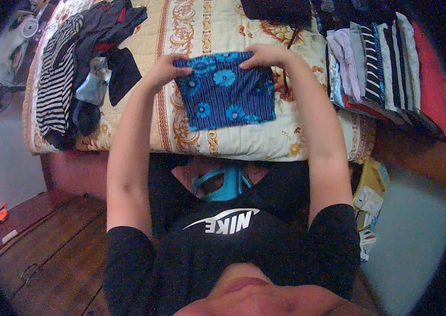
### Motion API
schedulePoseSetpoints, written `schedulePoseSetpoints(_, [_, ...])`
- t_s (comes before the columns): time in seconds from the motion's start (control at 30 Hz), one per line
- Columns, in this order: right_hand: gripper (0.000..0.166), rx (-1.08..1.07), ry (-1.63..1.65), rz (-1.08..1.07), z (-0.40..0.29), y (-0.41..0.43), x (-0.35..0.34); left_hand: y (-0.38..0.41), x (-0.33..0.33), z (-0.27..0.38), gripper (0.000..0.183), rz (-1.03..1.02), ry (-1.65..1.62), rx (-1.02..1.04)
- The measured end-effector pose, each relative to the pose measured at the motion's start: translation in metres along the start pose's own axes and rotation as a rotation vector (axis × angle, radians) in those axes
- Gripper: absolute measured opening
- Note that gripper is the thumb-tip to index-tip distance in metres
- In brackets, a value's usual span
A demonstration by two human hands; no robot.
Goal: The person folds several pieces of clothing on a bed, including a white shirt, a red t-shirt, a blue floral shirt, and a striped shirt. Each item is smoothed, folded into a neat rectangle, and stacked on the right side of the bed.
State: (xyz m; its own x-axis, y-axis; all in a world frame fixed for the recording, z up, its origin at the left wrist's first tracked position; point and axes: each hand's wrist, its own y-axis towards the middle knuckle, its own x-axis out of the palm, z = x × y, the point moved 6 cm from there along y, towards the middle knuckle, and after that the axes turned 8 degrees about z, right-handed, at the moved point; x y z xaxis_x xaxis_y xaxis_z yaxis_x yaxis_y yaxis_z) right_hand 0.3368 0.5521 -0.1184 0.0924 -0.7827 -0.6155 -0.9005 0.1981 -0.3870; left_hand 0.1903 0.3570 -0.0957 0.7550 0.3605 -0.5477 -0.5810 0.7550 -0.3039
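Observation:
A blue garment or cloth (227, 94), with pinstripes and light-blue flowers, is folded into a rough rectangle over the patterned bedspread (138, 126). At its far left corner, my left hand (169, 69) grips the fabric between thumb and fingers. The far edge toward the right is pinched in my right hand (266, 56), thumb on top and fingers behind. Between the two hands the cloth lies fairly flat, its near edge slightly uneven. Whether it rests fully on the bedspread or is a little raised, I cannot tell.
Left on the bed, a loose heap holds a black-and-white striped garment (55, 87), dark clothes (100, 35) and a shiny silver packet (93, 83). Folded clothes (373, 67) stand in a row at the right. A dark cloth (278, 10) lies at the far edge.

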Motion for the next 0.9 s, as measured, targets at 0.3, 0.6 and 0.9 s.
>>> schedulePoseSetpoints(0.3, [0.024,-0.56,-0.477,0.785,-0.095,-0.131,-0.035,-0.105,-0.039,0.109,0.024,0.538,0.536,0.845])
schedulePoseSetpoints(0.6, [0.012,-0.454,-0.366,0.778,0.003,-0.149,0.121,-0.152,0.081,-0.029,0.021,0.484,0.492,0.941])
schedulePoseSetpoints(0.9, [0.034,-0.279,-0.361,1.08,-0.031,-0.138,0.089,-0.13,0.093,0.0,0.047,0.485,0.606,0.789])
